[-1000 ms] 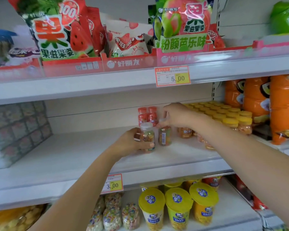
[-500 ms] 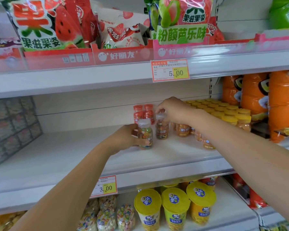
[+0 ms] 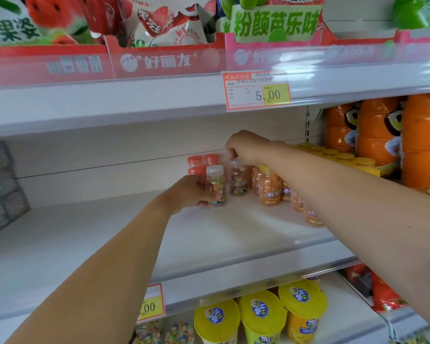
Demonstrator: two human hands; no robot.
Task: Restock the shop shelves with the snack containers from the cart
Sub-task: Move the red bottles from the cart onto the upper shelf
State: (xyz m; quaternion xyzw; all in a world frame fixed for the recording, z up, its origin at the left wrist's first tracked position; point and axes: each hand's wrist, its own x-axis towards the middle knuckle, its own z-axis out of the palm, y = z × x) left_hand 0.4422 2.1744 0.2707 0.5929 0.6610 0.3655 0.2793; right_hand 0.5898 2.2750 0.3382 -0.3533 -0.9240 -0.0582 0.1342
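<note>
Two small clear candy bottles with clear caps stand on the white middle shelf [image 3: 233,234]. My left hand [image 3: 186,192] grips the nearer clear-capped bottle [image 3: 216,186] by its side. My right hand [image 3: 246,146] pinches the top of the second clear-capped bottle [image 3: 238,181] just behind and to the right. Two red-capped bottles [image 3: 202,161] stand behind them. A block of yellow-capped orange candy bottles [image 3: 269,186] fills the shelf to the right, partly hidden by my right arm.
Orange snack bags [image 3: 380,140] stand at the shelf's right end. A grey boxed pack [image 3: 3,187] sits at the left. Fruit-candy bags [image 3: 164,21] fill the red trays above. Yellow-lidded cups [image 3: 261,316] stand on the shelf below. A 5.00 price tag [image 3: 257,90] hangs on the upper rail.
Both hands have pushed their bottles slightly deeper onto the shelf, toward the red-capped ones. The camera has moved closer and tilted down.
</note>
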